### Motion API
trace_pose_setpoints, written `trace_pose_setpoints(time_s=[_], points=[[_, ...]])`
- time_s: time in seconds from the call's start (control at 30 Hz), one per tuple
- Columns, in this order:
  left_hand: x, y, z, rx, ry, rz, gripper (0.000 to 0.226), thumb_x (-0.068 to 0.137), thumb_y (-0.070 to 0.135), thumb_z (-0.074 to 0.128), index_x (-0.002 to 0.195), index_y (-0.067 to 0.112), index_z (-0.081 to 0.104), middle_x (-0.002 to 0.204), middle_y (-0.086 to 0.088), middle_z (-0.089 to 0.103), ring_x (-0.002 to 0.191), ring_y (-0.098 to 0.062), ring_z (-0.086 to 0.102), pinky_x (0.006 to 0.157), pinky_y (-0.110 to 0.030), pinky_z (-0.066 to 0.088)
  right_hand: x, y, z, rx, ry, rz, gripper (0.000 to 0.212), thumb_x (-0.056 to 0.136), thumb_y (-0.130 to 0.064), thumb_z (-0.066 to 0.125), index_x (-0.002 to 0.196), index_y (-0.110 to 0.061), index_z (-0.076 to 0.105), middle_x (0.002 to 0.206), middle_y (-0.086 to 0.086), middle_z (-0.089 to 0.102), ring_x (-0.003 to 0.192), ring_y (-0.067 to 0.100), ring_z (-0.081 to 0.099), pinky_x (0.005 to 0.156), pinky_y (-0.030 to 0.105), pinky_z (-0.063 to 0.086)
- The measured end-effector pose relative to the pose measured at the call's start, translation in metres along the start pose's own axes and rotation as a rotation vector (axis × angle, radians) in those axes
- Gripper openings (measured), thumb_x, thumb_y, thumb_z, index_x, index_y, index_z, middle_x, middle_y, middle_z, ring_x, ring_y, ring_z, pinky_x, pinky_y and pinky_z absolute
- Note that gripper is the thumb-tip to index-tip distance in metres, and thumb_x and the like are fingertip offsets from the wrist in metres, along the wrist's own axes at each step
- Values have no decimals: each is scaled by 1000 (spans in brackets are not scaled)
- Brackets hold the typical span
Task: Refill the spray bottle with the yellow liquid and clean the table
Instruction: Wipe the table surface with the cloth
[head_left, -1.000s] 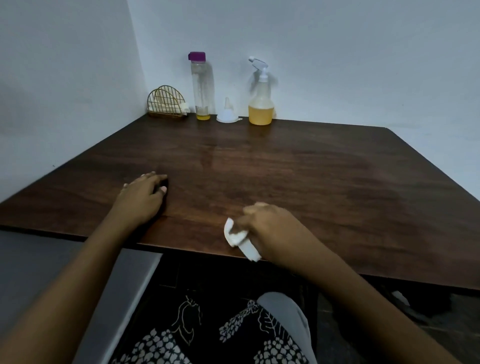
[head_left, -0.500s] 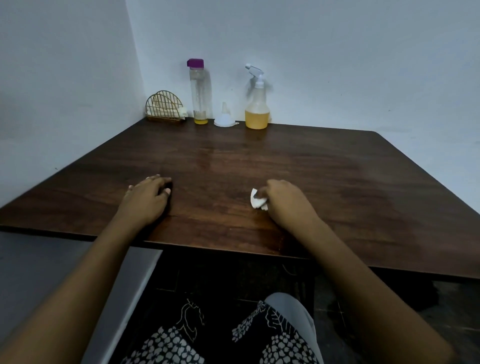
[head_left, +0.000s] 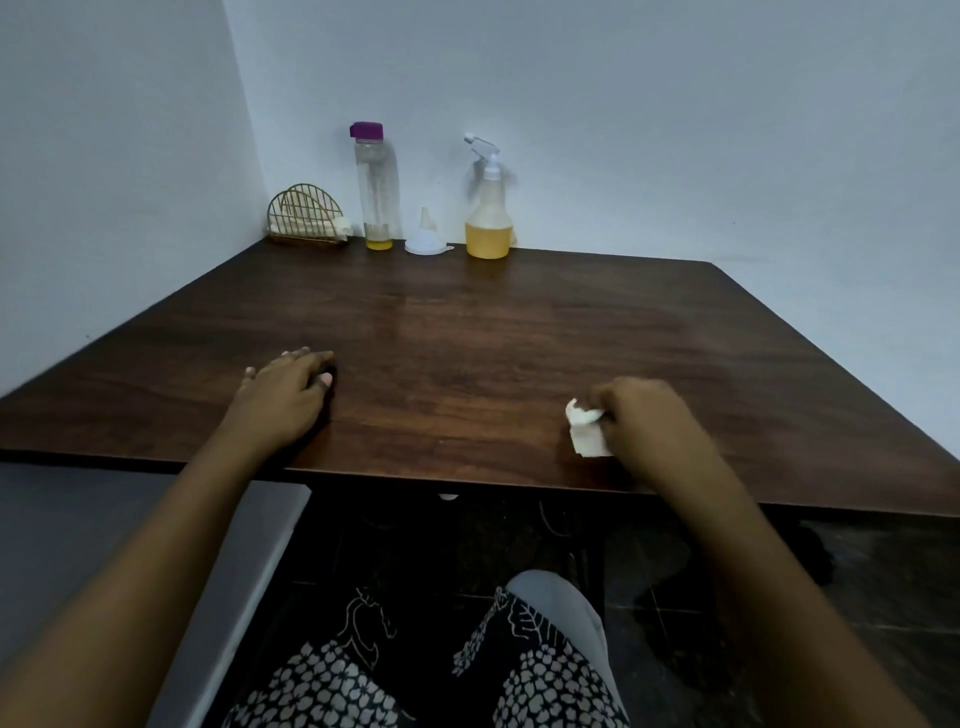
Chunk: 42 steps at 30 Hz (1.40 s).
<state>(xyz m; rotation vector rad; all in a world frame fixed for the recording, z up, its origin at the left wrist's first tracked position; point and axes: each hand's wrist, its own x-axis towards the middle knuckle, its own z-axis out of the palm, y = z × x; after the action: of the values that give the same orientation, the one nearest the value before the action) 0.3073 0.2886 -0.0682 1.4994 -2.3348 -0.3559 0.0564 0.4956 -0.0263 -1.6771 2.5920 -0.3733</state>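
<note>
While the left hand (head_left: 283, 397) lies flat and empty on the table (head_left: 467, 332), the right hand (head_left: 644, 421) clutches a white cloth (head_left: 586, 434).

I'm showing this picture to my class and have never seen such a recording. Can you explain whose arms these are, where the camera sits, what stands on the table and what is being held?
No machine here: a person wears a camera on the head, looking forward and down, so the two arms are that person's own.

The left hand rests flat on the dark wooden table. The right hand is closed on a white cloth or tissue, pressed to the tabletop near its front edge.

By the far wall, left to right: a gold wire holder, a tall clear bottle with a purple cap with a little yellow liquid at the bottom, a white funnel standing wide end down, and a spray bottle holding yellow liquid in its lower part.
</note>
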Motion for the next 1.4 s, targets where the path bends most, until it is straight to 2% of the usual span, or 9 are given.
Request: trace_pose_setpoints(time_s=[0.2,0.37,0.5,0.6,0.83,1.0,1.1,1.33,1.4], points=[[-2,1,-2,-13,5,-11,42,100,25,40,141,22,42,155,-6,28,145,-22,20,116,-49,8,-38,-53,24,-66,35,-280,29,90,-12,53,114,-22,65,87,-3,37,95,19,48,68,22,31],[-3,1,-3,-30,5,-13,41,100,25,39,140,21,43,155,-6,29,144,-22,21,116,-49,7,-53,-61,-2,287,-251,-376,34,87,-3,54,113,-18,70,108,-4,70,92,3,59,61,-4,33],[-3,0,-2,-28,1,-18,41,100,25,39,141,22,43,155,-5,29,144,-22,21,116,-49,7,-36,-13,-23,114,69,12,31,86,-4,51,107,-17,71,104,4,68,103,23,61,65,18,37],[-3,0,-2,-32,4,-22,41,100,25,39,140,23,43,155,-4,29,144,-21,21,116,-49,6,-27,-7,-7,-72,59,161,21,86,-10,50,99,-12,66,105,11,65,100,29,59,69,26,34],[-1,-1,-2,-27,1,-16,41,99,26,38,140,24,44,155,-4,29,144,-21,22,116,-50,7,-22,-108,33,-44,108,-41,28,95,-11,40,113,-6,61,119,11,51,112,29,49,85,36,44],[-1,-3,-2,-67,6,-21,41,99,25,39,140,24,44,154,-5,30,144,-21,23,116,-49,7,-32,-163,36,94,-123,-385,27,92,-12,49,114,-8,65,110,13,55,108,30,52,81,32,43],[-3,-3,-4,-199,26,-16,40,99,23,42,138,22,47,153,-5,34,143,-20,26,119,-47,5,-32,-144,17,360,-349,-520,28,86,-8,56,109,-16,71,104,6,70,97,20,64,79,27,48],[-20,64,-12,-781,-40,108,24,92,30,55,113,29,67,111,11,67,102,4,61,93,-21,49,38,-73,-3,704,-166,-218,13,82,-16,65,86,-28,64,87,-9,67,79,6,62,64,23,47],[-12,89,-13,-970,-195,106,29,84,41,60,106,26,71,103,8,72,102,-7,66,95,-34,50,60,-61,-1,805,-167,-157,11,82,-18,67,85,-27,60,82,-8,65,75,5,61,61,22,45]])
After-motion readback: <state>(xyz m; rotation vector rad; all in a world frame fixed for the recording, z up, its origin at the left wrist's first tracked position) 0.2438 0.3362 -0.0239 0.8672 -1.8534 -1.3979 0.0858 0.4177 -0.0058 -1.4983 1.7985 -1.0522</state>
